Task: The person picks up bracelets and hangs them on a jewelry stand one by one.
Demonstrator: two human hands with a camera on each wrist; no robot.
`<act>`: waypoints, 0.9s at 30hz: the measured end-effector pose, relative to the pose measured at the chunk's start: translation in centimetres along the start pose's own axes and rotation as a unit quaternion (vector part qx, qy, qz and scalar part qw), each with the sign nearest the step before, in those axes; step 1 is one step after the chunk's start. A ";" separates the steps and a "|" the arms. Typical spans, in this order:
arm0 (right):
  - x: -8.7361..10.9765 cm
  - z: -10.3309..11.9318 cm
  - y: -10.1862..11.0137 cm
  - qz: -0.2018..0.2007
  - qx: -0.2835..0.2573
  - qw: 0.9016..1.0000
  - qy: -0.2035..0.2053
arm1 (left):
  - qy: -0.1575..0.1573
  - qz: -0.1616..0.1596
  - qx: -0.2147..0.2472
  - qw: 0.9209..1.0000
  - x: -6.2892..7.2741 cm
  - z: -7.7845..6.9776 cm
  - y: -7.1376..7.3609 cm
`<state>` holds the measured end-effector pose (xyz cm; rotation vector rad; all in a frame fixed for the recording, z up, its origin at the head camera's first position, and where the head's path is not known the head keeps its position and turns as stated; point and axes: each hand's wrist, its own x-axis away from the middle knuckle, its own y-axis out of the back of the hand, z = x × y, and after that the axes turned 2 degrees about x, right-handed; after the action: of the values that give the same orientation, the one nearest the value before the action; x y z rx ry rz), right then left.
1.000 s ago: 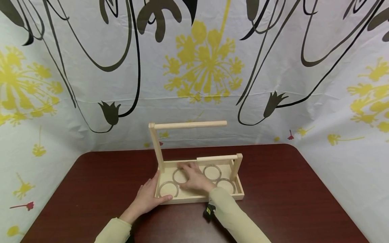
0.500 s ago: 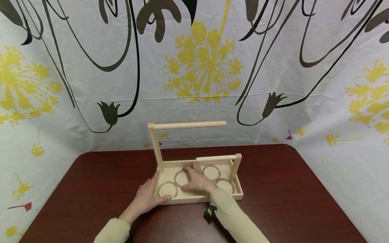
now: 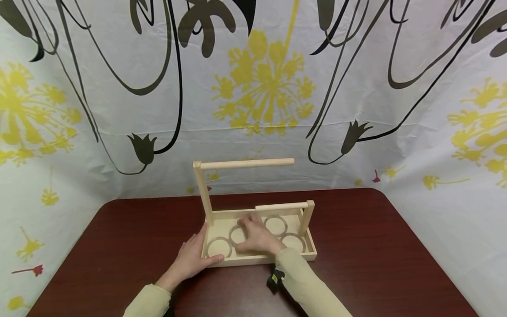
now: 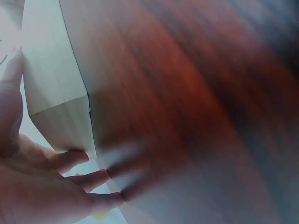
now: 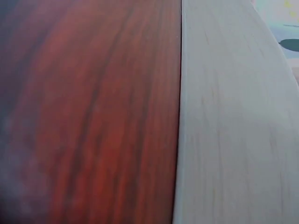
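A pale wooden tray stand (image 3: pixel 253 261) sits on the table, and several greyish, bangle-like rings lie flat in it. My left hand (image 3: pixel 192 255) holds its front left corner, thumb over the front wall and index finger along the left side. In the left wrist view, the other fingertips reach the tabletop beside the corner. Inside the tray my right hand (image 3: pixel 259 235) spans a ring (image 3: pixel 231 241), fingers at its far edge and thumb at its near edge; part of that ring is hidden. Only the tray's outer wall (image 5: pixel 229 112) and tabletop appear in the right wrist view.
A tall post (image 3: pixel 204 193) on the left carries a long dowel (image 3: pixel 249 163). Over the back right, a shorter post (image 3: pixel 307 218) bears a lower dowel (image 3: pixel 281 206). One ring (image 3: pixel 276 215) lies right of my fingers. A patterned cloth (image 3: pixel 257 101) hangs behind the dark red table (image 3: pixel 356 246).
My right hand has shifted slightly right and toward the front, and the ring under it has slid the same way. My left hand stays at the tray corner.
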<state>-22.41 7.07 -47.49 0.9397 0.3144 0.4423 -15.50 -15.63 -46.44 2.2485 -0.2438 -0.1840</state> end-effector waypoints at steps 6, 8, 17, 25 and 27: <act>0.6 0.1 0.1 -0.007 -0.017 1.000 0.021 | 0.005 0.001 -0.003 1.000 0.1 0.0 0.0; 0.8 0.2 0.1 -0.008 -0.022 0.999 0.026 | 0.004 0.001 -0.003 1.000 0.0 0.0 -0.1; 1.7 0.9 0.7 -0.018 -0.051 0.997 0.049 | 0.008 0.006 0.003 1.000 -0.2 0.2 -0.2; 2.5 1.4 1.2 -0.029 -0.049 0.996 0.069 | 0.009 0.012 0.005 1.000 -0.2 0.1 -0.3; 2.8 1.6 1.4 -0.030 -0.050 0.995 0.076 | 0.011 0.016 0.004 1.000 -0.2 0.1 -0.2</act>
<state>-19.60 8.03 -45.68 0.7987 0.4536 0.4707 -15.71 -15.51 -46.67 2.2524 -0.2687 -0.1425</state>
